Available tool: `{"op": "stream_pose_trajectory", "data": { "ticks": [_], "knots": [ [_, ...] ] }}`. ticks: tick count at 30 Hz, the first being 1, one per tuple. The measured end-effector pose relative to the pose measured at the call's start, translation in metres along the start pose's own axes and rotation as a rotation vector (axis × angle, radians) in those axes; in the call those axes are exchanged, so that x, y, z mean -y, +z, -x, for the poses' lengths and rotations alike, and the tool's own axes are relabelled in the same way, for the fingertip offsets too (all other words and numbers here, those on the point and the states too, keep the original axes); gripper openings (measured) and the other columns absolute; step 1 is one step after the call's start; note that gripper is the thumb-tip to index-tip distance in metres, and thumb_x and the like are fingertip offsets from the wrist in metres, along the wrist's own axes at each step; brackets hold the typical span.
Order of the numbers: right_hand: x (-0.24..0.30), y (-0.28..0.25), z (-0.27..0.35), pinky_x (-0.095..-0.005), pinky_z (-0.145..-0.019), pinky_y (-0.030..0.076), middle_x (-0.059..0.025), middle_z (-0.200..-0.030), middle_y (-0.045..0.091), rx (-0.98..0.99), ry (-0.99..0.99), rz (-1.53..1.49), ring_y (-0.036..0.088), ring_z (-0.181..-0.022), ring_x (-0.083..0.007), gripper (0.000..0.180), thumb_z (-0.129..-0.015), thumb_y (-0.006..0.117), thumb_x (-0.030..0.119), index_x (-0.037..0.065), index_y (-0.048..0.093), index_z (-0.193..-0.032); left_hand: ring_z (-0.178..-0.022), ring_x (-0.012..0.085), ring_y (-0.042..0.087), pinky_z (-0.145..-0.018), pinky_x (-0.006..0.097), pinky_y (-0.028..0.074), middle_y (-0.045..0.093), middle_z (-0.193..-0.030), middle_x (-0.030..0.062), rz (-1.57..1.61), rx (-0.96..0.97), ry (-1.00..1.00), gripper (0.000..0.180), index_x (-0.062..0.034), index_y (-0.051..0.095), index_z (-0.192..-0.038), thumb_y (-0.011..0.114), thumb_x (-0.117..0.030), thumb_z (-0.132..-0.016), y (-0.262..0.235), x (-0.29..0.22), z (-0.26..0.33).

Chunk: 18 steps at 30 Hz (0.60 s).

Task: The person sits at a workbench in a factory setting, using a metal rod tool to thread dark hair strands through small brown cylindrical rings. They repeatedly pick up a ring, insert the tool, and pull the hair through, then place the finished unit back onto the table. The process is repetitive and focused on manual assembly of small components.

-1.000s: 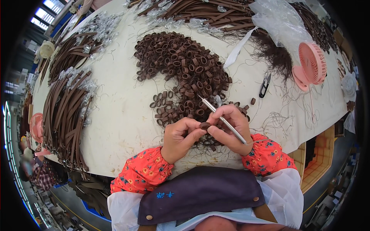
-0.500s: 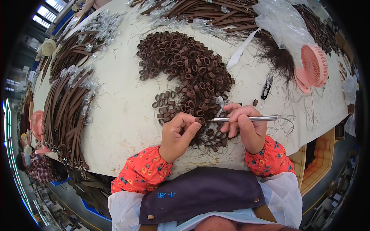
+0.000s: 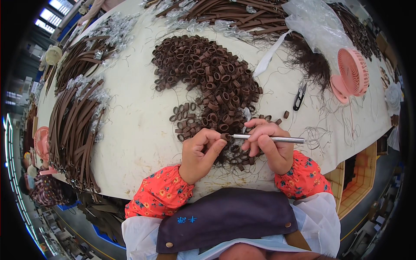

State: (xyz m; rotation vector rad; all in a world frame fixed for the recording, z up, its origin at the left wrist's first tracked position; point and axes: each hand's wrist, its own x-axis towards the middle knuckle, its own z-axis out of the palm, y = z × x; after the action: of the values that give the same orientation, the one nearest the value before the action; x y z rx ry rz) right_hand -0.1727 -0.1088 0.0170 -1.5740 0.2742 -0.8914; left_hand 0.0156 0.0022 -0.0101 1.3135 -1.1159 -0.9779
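Note:
Between thumb and fingertips, my left hand (image 3: pixel 200 151) pinches a small brown strap loop (image 3: pixel 225 137). A slim silver metal pen-shaped tool (image 3: pixel 277 139) is gripped in my right hand (image 3: pixel 271 145), its thin tip pointing left and reaching the loop. Whether the tip touches the loop's edge or enters it, I cannot tell. Just beyond both hands lies a large curved heap of brown strap loops (image 3: pixel 212 73). A smaller group of loops (image 3: pixel 185 113) lies left of the heap's lower end, and more loops lie under and beside my right hand, partly hidden by it.
Bundles of brown straps (image 3: pixel 73 134) with clear plastic wrap lie at the left, with more straps (image 3: pixel 234 15) at the far side. Black thread snips (image 3: pixel 300 96), a pink fan (image 3: pixel 353 71) and clear plastic sheeting (image 3: pixel 318 26) are at the right. Loose threads litter the white tabletop (image 3: pixel 130 108).
The tool has tilted, its rear end dropping and shifting left, and its tip has come closer to the loop. My right hand has moved slightly left; my left hand stays nearly still.

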Motion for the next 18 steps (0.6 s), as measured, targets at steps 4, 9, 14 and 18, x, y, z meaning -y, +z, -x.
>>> {"op": "stream_pose_trajectory", "data": {
  "ticks": [4,9,14,18],
  "knots": [
    [-0.0028,-0.0010,0.0002,-0.0427,-0.099,0.040,-0.0026,-0.066,0.063,0.036,-0.069,0.058,0.065,-0.070,-0.0134,0.016,-0.098,0.049,0.014,0.003,0.061,-0.097,-0.063,0.0026,0.049,-0.056,0.018,0.040,0.058,-0.077,-0.0001,-0.007,-0.001,-0.016,0.008,-0.0007,0.057,-0.097,0.061,-0.007,-0.094,0.0002,-0.0013,0.0001],
    [-0.0041,-0.0010,0.0015,-0.0424,-0.099,0.041,-0.0019,-0.067,0.064,0.046,-0.099,0.139,0.064,-0.066,-0.0120,0.014,-0.098,0.050,0.013,0.004,0.061,-0.097,-0.063,0.0026,0.049,-0.056,0.018,0.041,0.059,-0.078,0.0001,-0.019,-0.002,-0.027,0.008,-0.0008,0.057,-0.097,0.061,-0.006,-0.094,-0.0001,-0.0001,0.0004],
    [-0.0004,-0.0055,0.0004,-0.0435,-0.099,0.040,-0.0004,-0.064,0.062,0.051,-0.067,0.121,0.062,-0.064,-0.0113,0.015,-0.097,0.049,0.013,0.004,0.061,-0.095,-0.063,0.0024,0.049,-0.056,0.018,0.041,0.057,-0.074,-0.0017,0.027,-0.024,-0.023,0.009,-0.0005,0.058,-0.100,0.061,-0.006,-0.094,0.0003,-0.0048,-0.0006],
    [0.0032,-0.0071,0.0001,-0.0445,-0.100,0.038,0.0000,-0.061,0.058,-0.042,-0.048,0.035,0.062,-0.064,-0.0117,0.017,-0.097,0.047,0.013,0.003,0.061,-0.094,-0.059,0.0016,0.046,-0.054,0.018,0.037,0.053,-0.068,-0.0042,0.000,-0.062,-0.047,0.011,-0.0012,0.060,-0.103,0.061,-0.005,-0.093,-0.0010,-0.0090,-0.0025]
  ]
}}
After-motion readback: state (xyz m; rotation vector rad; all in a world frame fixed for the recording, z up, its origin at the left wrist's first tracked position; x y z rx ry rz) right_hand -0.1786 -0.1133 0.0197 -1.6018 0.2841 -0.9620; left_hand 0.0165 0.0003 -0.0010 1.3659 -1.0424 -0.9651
